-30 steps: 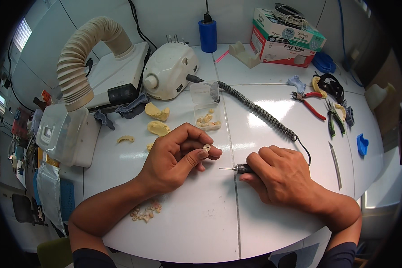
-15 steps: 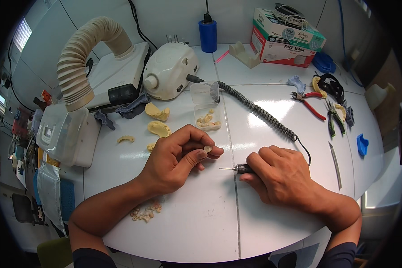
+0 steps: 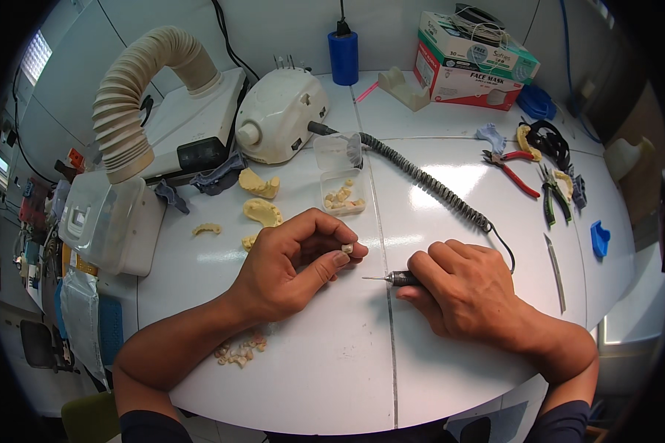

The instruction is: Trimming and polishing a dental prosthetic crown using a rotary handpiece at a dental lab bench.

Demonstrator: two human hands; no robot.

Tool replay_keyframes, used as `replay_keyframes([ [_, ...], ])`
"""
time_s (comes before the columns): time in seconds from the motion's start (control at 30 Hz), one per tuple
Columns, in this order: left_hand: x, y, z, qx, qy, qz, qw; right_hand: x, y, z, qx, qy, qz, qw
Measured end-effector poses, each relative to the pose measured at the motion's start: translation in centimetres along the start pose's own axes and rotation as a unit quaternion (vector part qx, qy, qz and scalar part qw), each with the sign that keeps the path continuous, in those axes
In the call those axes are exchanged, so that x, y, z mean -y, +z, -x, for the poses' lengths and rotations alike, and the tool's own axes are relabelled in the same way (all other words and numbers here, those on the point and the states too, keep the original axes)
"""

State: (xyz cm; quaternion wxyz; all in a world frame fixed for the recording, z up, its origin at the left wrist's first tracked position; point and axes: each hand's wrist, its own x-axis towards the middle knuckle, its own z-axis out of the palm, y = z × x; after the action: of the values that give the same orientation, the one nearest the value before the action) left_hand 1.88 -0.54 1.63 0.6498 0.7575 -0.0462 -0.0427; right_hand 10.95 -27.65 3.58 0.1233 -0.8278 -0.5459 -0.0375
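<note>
Between the thumb and fingertips of my left hand is a small off-white dental crown, partly covered by the fingers. My right hand rests on the table, closed around the dark grip of a rotary handpiece. The handpiece's thin metal bur points left, a little below and apart from the crown. From the handpiece, a coiled black cord runs back to the white control unit. A clear lidded box with several tooth-coloured pieces stands just beyond my left hand.
Yellow dental casts lie left of the box. Loose tooth-like pieces are heaped by my left forearm. A ribbed hose arches at far left. Pliers, a slim metal knife and a blue tray lie on the right.
My left fingers have turned the crown, which now shows a different side and sits slightly further right. My right hand and the handpiece have stayed in place.
</note>
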Motion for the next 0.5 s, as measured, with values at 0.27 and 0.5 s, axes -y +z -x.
replay_keyframes([
  [0.27, 0.56, 0.01, -0.04, -0.001, 0.035, 0.007, 0.999, -0.02, -0.01, -0.06, -0.001, -0.004, 0.002, 1.0],
  [0.5, 0.67, 0.09, -0.1, -0.009, 0.035, 0.013, 0.999, -0.06, -0.06, -0.04, 0.002, 0.0, 0.0, 1.0],
])
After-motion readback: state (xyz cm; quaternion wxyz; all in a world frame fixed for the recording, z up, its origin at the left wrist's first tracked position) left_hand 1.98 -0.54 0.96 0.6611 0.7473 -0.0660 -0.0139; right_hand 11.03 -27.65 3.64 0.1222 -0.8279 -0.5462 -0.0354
